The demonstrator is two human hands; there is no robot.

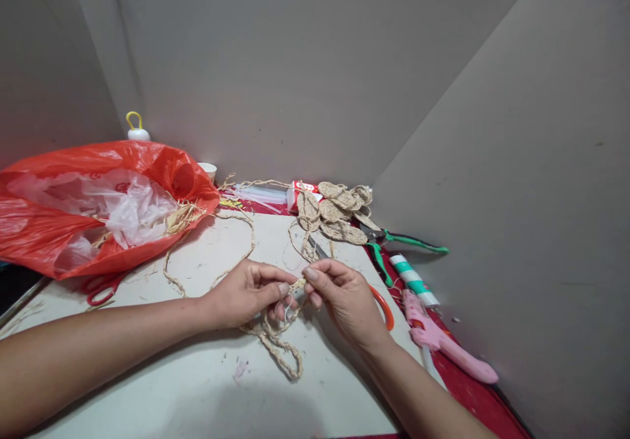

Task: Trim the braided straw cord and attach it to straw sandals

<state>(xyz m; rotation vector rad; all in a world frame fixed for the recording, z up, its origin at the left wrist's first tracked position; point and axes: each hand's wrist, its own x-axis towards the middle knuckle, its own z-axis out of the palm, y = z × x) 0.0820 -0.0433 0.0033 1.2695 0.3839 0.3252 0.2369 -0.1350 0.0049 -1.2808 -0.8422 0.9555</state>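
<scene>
A white table stands between grey board walls. At its middle, the left hand and the right hand pinch a braided straw cord between thumb and fingertips; its loop lies just near them. Far right lie small woven sandals, far left a red plastic bag.

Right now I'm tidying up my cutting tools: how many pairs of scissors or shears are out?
3: green-handled shears right of the woven pieces, orange-handled scissors behind the right hand, red-handled scissors under the red bag. More may be hidden.
</scene>
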